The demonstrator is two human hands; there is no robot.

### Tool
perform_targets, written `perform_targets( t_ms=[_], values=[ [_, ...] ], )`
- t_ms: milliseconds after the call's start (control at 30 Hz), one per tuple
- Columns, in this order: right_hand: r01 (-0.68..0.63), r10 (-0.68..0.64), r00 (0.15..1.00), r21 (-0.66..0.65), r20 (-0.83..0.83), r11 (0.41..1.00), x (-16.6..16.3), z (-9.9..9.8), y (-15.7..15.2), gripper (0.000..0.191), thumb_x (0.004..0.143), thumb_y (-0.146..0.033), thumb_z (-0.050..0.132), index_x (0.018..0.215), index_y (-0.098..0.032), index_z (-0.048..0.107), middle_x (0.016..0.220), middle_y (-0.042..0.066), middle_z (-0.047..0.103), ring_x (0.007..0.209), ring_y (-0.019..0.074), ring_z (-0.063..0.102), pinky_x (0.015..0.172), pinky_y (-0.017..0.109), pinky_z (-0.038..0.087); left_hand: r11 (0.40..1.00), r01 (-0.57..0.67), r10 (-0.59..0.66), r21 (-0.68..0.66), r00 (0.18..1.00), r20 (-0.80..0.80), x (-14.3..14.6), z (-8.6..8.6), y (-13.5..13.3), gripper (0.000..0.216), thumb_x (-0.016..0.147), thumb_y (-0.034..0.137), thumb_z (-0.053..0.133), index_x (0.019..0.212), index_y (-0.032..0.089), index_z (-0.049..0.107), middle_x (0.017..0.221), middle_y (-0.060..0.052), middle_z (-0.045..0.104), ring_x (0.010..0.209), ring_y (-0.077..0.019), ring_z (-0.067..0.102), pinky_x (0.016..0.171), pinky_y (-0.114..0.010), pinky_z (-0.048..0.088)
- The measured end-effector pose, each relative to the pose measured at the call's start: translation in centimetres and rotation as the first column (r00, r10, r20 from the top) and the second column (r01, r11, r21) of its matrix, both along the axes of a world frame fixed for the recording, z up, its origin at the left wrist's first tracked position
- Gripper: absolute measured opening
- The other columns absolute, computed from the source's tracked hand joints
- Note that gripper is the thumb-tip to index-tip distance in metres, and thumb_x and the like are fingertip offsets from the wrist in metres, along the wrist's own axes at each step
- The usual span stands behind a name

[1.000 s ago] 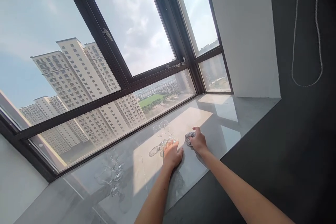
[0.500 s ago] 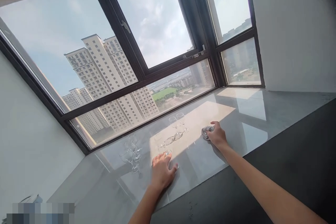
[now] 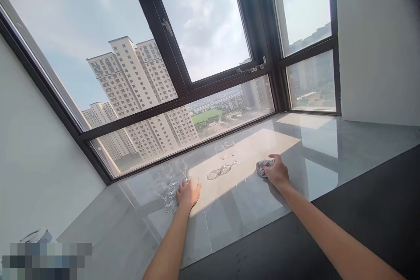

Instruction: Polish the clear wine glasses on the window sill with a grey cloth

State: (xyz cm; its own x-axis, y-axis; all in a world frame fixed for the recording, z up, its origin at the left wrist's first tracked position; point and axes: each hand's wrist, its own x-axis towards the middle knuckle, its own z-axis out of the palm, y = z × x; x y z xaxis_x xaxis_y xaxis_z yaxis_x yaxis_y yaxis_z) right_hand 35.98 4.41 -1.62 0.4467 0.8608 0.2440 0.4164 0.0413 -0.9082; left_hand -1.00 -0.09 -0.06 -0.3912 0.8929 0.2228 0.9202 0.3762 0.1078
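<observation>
A black-framed window [image 3: 203, 22] shows pale tower blocks [image 3: 131, 78] above a grey marble sill [image 3: 321, 148].

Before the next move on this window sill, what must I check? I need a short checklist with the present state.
1. Right hand grips the grey cloth: ok.
2. Left hand rests by the cluster of glasses: ok.
3. Left hand firmly holds a glass: cannot tell.
4. Two glasses in the sunlight stand upright: ok.
5. Glasses stand away from the front edge of the sill: ok.
6. Glasses in the cluster stand apart: cannot tell.
</observation>
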Motion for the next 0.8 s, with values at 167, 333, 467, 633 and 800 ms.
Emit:
perform_targets(
  t_ms=[167,333,467,633,800],
  values=[
    [-0.003,0.003,1.0,0.022,0.001,1.0,-0.1,-0.1,0.1,0.049,0.072,-0.028,0.061,0.119,-0.019,0.053,0.092,0.011,0.066,0.084,0.0259,0.061,0.073,0.034,0.046,0.958,0.074,-0.051,0.279,0.995,-0.088,0.7,-0.2,-1.3,0.047,0.092,0.043,0.047,0.133,0.02,0.056,0.135,-0.017,0.055,0.13,-0.0325,0.047,0.108,-0.049,0.036],
    [-0.001,0.001,1.0,0.033,0.009,0.999,-0.2,-0.3,0.3,0.047,0.073,-0.027,0.061,0.118,-0.02,0.053,0.088,0.009,0.065,0.081,0.0244,0.06,0.071,0.033,0.046,0.87,0.427,-0.444,0.248,0.896,0.014,4.7,1.1,-0.5,0.037,0.092,0.033,0.045,0.123,0.023,0.063,0.125,-0.009,0.063,0.119,-0.0221,0.055,0.104,-0.035,0.041],
    [0.004,-0.004,1.0,0.06,0.003,0.998,-0.2,-0.7,0.6,0.045,0.073,-0.026,0.06,0.118,-0.02,0.053,0.091,0.01,0.066,0.085,0.0256,0.062,0.073,0.033,0.047,0.852,0.516,-0.523,0.082,0.838,0.157,9.6,1.6,1.9,0.049,0.089,0.044,0.048,0.136,0.032,0.057,0.15,-0.005,0.047,0.14,-0.0247,0.038,0.116,-0.039,0.029],
    [-0.01,0.011,1.0,0.07,-0.013,0.997,-0.2,-0.9,0.6,0.047,0.074,-0.028,0.059,0.12,-0.021,0.051,0.091,0.009,0.066,0.086,0.0265,0.062,0.074,0.035,0.047,0.867,0.483,-0.46,-0.124,0.871,0.176,13.4,1.7,4.4,0.064,0.087,0.057,0.047,0.147,0.035,0.045,0.162,-0.002,0.03,0.149,-0.032,0.022,0.121,-0.05,0.015],
    [-0.043,0.044,0.998,0.05,-0.034,0.998,-0.2,-0.4,0.1,0.047,0.075,-0.029,0.056,0.121,-0.02,0.05,0.093,0.01,0.066,0.085,0.0253,0.062,0.071,0.033,0.046,0.86,0.499,-0.483,-0.105,0.864,0.141,13.9,2.5,4.0,0.053,0.091,0.056,0.037,0.135,0.036,0.058,0.154,-0.002,0.044,0.145,-0.0298,0.03,0.119,-0.05,0.019]
  ],
)
